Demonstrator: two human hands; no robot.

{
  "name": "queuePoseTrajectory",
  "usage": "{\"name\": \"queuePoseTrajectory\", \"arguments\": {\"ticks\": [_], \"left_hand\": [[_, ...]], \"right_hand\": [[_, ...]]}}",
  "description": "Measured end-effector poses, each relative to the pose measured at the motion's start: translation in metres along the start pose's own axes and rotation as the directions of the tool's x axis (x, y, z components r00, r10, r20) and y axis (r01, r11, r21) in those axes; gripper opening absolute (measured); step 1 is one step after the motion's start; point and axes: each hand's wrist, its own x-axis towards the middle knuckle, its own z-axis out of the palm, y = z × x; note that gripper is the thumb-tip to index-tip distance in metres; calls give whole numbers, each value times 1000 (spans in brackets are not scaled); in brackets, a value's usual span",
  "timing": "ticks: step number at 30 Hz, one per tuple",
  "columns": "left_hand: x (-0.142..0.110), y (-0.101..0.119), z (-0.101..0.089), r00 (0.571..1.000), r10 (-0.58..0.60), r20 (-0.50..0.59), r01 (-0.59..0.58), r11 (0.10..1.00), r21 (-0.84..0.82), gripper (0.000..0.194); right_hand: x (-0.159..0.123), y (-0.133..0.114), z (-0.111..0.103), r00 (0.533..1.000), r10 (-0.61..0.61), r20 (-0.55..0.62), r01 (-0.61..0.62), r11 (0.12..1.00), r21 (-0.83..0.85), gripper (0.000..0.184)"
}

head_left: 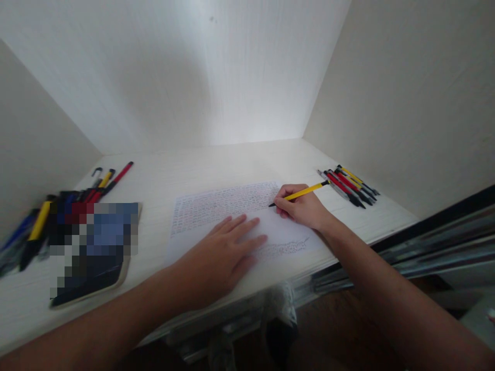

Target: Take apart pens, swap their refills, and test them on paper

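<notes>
A sheet of paper covered with rows of handwriting lies on the white desktop. My right hand grips a yellow pen with a black tip and black end. The pen's point meets the paper at the right end of the lowest line of the upper text. My left hand rests flat on the sheet, fingers spread, below the written rows. More scribbled marks show near the paper's lower right edge, partly behind the left fingers.
At the right lies a group of red, yellow and grey pens. A pile of pens lies at the left, beside a phone-like device that is partly pixelated. White panels enclose the desktop at the back and sides.
</notes>
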Motion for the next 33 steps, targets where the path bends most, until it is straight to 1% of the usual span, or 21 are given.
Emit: {"name": "queuePoseTrajectory", "arguments": {"ticks": [5, 10, 17, 21, 25, 29, 33], "left_hand": [[0, -1, 1, 1000, 1, -2, -1, 1000, 8, 44], [0, 0, 0, 1000, -5, -3, 5, 1000, 1, 44], [0, -1, 1, 1000, 12, -16, -12, 1000, -8, 44], [0, 0, 1, 1000, 9, -29, -10, 1000, -25, 44], [0, 0, 0, 1000, 1, -15, -1, 1000, -19, 44], [0, 0, 0, 1000, 3, 1, -3, 1000, 7, 45], [1, 0, 0, 1000, 4, -1, -4, 1000, 10, 44]], "right_hand": [[0, 1, 0, 1000, -18, 4, 18, 1000, 16, 15], [-1, 1, -1, 1000, -5, 17, 5, 999, 36, 17], [-1, 0, 0, 1000, 3, -13, -2, 999, 47, 16], [-1, 0, 1, 1000, 10, -8, -10, 999, 34, 18], [-2, 0, 1, 1000, 7, -20, -7, 999, 32, 17], [-2, 0, 0, 1000, 2, -3, -2, 999, 39, 18], [-2, 0, -1, 1000, -9, -24, 9, 999, 34, 18]]}}
